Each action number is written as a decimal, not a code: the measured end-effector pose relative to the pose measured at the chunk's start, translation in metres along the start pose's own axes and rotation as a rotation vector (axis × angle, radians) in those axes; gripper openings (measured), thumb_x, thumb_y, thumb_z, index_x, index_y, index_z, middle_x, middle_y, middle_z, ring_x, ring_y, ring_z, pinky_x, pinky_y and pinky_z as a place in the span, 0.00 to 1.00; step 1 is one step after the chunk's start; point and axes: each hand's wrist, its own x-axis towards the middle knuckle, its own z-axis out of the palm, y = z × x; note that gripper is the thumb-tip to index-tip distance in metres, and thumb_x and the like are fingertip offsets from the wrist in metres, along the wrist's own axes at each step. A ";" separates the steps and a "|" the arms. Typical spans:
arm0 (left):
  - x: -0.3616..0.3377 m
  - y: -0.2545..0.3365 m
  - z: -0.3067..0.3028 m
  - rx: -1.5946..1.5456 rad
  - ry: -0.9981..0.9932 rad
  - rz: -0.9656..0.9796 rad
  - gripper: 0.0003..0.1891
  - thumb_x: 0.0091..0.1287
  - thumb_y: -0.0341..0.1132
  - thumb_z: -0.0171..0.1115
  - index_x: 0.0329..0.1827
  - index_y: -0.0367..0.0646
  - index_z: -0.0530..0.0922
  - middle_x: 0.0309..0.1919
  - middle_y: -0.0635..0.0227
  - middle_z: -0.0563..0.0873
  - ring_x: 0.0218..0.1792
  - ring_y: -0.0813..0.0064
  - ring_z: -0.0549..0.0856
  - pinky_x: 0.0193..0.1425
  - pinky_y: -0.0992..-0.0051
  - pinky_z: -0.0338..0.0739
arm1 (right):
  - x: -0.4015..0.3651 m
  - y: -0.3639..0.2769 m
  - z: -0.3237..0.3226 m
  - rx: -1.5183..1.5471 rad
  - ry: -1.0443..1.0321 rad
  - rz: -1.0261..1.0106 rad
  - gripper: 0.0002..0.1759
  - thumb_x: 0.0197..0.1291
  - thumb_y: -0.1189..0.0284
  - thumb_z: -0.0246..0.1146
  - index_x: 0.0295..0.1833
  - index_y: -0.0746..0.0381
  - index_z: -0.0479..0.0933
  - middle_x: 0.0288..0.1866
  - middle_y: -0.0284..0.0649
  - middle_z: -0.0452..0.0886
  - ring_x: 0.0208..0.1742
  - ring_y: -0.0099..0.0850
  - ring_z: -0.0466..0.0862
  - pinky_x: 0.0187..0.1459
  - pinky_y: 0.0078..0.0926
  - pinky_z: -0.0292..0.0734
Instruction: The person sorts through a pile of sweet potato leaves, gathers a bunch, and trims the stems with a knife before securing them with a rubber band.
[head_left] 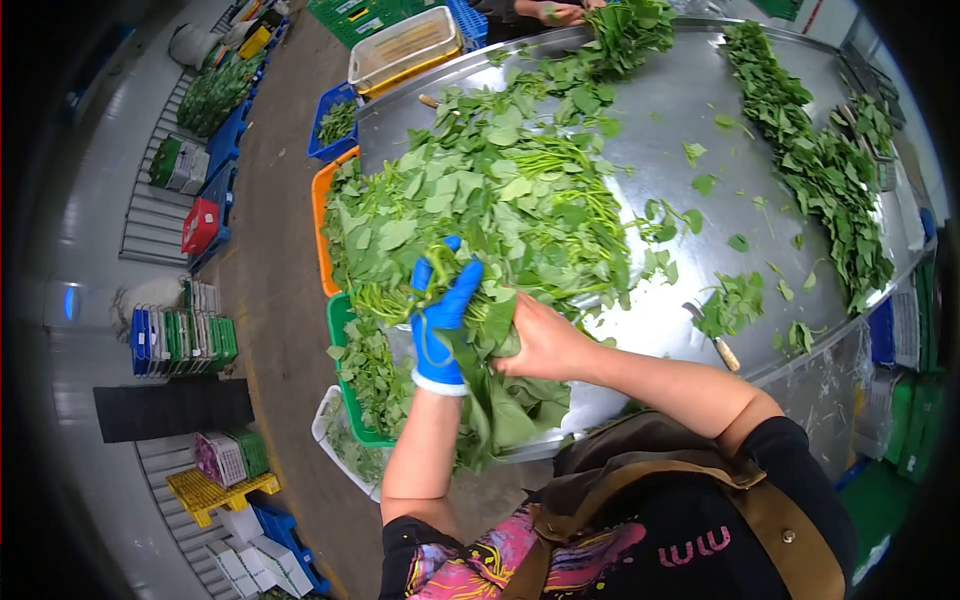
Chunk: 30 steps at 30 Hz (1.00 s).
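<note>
Greens bunch (492, 335) between left hand (440, 325) (blue-gloved) and right hand (545, 345)

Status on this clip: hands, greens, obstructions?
Left hand, gloved, and right hand both shut on bunch. Bunch over table edge, beside pile. Knife apart, to the right.

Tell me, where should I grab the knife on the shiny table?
Take the knife by its pale handle, reaching in from the table's near edge. It lies flat, handle toward that edge and blade pointing away, so fingers stay off the sharp part. Left hand and right hand both clutch a bunch of leaves.
</note>
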 end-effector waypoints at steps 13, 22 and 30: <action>-0.078 -0.131 -0.001 0.119 -0.297 -0.352 0.26 0.59 0.25 0.64 0.61 0.34 0.70 0.53 0.60 0.82 0.53 0.71 0.81 0.60 0.71 0.75 | -0.166 0.087 -0.029 -0.050 -0.116 0.070 0.35 0.53 0.61 0.70 0.65 0.61 0.66 0.60 0.52 0.72 0.63 0.47 0.71 0.61 0.39 0.69; -0.089 -0.135 0.051 0.395 -0.695 -0.555 0.28 0.61 0.33 0.64 0.65 0.35 0.70 0.57 0.61 0.79 0.58 0.75 0.77 0.63 0.73 0.70 | -0.292 0.221 -0.131 -0.842 0.197 0.682 0.16 0.46 0.75 0.62 0.43 0.64 0.71 0.42 0.49 0.77 0.44 0.50 0.79 0.46 0.44 0.76; -0.099 -0.180 0.085 0.362 -0.606 -0.600 0.34 0.58 0.29 0.66 0.69 0.36 0.65 0.57 0.65 0.78 0.57 0.75 0.76 0.62 0.74 0.71 | -0.298 0.169 -0.144 -0.532 0.100 0.275 0.15 0.51 0.75 0.59 0.46 0.60 0.69 0.42 0.44 0.75 0.40 0.44 0.81 0.38 0.41 0.78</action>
